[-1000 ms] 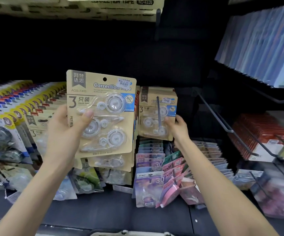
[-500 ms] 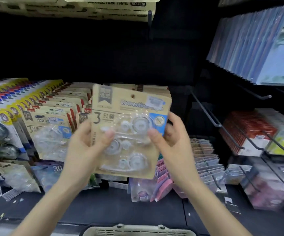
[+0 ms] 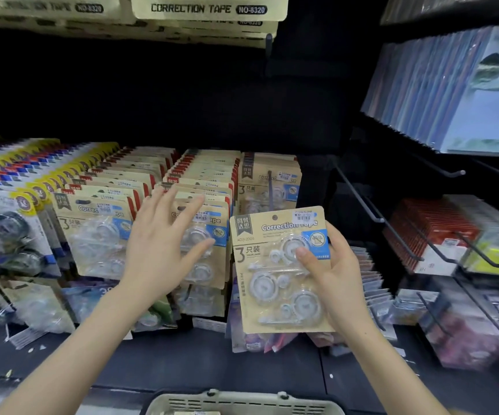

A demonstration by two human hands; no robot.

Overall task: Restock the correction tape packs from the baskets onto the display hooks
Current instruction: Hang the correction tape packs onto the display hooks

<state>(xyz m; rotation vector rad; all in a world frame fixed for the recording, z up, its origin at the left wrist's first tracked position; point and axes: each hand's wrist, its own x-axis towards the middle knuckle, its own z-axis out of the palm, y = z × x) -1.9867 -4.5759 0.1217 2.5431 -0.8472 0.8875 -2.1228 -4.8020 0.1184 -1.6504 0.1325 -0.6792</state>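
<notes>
Gripping a correction tape pack (image 3: 281,265) at 3 o'clock of centre, the right hand (image 3: 336,277) has its thumb pressed on the clear plastic blister and fingers behind the kraft-brown card. Pack upright, slightly tilted, round hang hole at top, three round-wheeled dispensers under the blister. Left hand (image 3: 164,244) is spread flat, fingers splayed, holding nothing, in front of the hooked packs (image 3: 203,205) at 10 o'clock; contact unclear. Partly filled row (image 3: 267,184) at 12 o'clock hangs on a dark metal peg. Slotted beige plastic basket (image 3: 242,402) rim at 6 o'clock. Bare black wire hooks (image 3: 370,211) at 3 o'clock.
</notes>
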